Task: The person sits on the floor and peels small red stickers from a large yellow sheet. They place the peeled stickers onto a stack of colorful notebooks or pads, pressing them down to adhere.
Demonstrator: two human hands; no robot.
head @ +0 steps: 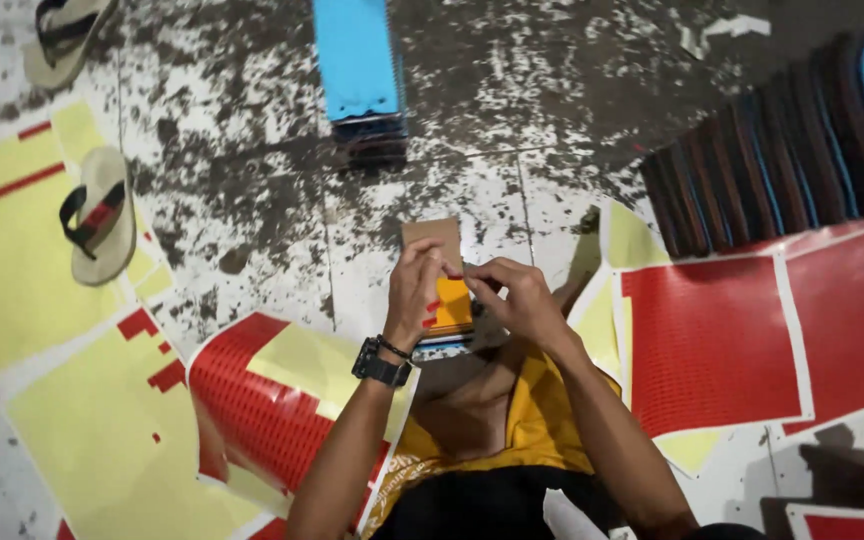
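Stained floor tiles [252, 180] lay below me, with red sticker sheets [712, 340] and yellow backing sheets [12, 260] spread around. I saw my left hand [414, 285] and right hand [517, 298] meeting over my lap, the fingers closed on a small brown card [432, 236] with an orange sticker [452, 300]. Two sandals [100, 215] lay well apart to the left, and a blue stack [357, 60] further ahead.

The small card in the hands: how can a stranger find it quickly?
Look at the stained floor, centre, above the person's lap. Both hands, left hand and right hand, pinch a small card. Unlike the large red sheets around, it is tiny, brown-backed, with an orange face.
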